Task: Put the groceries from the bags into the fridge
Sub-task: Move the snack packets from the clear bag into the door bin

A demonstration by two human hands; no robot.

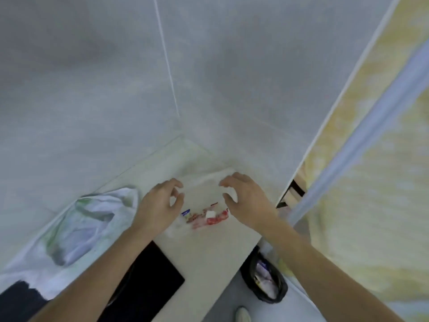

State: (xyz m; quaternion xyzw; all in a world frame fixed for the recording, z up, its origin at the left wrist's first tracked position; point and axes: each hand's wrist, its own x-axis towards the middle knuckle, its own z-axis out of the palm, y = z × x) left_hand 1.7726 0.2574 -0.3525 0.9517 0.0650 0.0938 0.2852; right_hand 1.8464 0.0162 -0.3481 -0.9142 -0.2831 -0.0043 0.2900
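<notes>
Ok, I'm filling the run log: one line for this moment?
left hand curled, apart from clear bag | right hand likewise | white bag on counter | blurred

bag [92,219]: white with green print
packets [209,217]: red, white, some blue
counter [209,249]: pale cream

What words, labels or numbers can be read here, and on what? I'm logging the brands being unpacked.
None can be read; the frame is motion-blurred.
Clear bag between the left hand and right hand: red and white print, too blurred.
Small blue and white label on it: too blurred.
White plastic bag: green marks, illegible.
Packets in the black bin: illegible.
</notes>
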